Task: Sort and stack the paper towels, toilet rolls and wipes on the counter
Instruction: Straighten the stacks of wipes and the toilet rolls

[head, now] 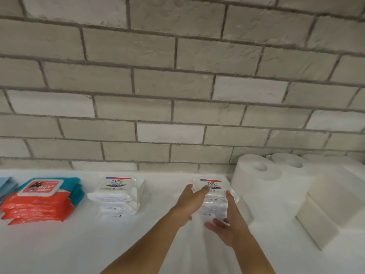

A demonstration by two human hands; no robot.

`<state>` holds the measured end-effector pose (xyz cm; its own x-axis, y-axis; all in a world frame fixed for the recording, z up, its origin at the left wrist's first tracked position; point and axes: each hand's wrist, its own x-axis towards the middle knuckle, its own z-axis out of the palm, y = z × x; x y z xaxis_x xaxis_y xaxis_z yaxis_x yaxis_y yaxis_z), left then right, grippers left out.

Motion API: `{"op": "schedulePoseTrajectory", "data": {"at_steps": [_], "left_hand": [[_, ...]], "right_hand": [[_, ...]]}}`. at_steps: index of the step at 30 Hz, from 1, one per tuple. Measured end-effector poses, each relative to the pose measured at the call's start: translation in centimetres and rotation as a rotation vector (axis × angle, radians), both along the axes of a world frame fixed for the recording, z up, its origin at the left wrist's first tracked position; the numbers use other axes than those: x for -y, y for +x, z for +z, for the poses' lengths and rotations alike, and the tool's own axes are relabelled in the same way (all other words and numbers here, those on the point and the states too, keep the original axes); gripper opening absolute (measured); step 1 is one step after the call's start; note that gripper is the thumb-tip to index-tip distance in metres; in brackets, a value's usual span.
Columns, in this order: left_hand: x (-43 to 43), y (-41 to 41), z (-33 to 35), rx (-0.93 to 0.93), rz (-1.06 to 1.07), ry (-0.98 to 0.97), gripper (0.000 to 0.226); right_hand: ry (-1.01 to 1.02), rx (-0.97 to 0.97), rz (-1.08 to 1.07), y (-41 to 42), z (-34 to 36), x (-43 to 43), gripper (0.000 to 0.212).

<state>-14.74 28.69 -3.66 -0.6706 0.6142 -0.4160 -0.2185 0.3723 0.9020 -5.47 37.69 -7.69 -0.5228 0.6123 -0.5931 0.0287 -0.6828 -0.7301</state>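
Observation:
A stack of white Dove wipes packs [214,202] stands on the white counter [98,244], right of centre. My left hand [189,202] lies against the stack's left side, fingers straight, with fingertips on the top pack. My right hand [229,220] presses its right side with straight fingers. A second stack of white Dove packs [118,194] stands further left. Red and teal wipes packs [43,198] are piled at the far left. White paper rolls [262,186] stand upright just right of my hands.
Folded white paper towel blocks [335,204] are stacked at the far right, close to the rolls. A blue pack [6,184] shows at the left edge. A grey brick wall [177,95] rises behind the counter.

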Motion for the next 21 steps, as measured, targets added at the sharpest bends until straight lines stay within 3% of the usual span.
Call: {"op": "schedulePoseTrajectory", "data": {"at_steps": [5,10,21], "left_hand": [[-1.5,0.7,-2.0,-0.088,-0.037,0.037,0.033],[-1.7,0.5,-3.0,-0.172,-0.071,0.057,0.034],[-0.2,-0.4,-2.7,-0.131,0.022,0.043,0.023]], "right_hand": [[0.018,-0.097,0.007,-1.1,-1.5,-1.4,0.048],[0.023,-0.092,-0.025,-1.9,-1.9,-1.9,0.045],[0.001,-0.065,0.014,-3.1,-1.4,-0.8,0.040]]}}
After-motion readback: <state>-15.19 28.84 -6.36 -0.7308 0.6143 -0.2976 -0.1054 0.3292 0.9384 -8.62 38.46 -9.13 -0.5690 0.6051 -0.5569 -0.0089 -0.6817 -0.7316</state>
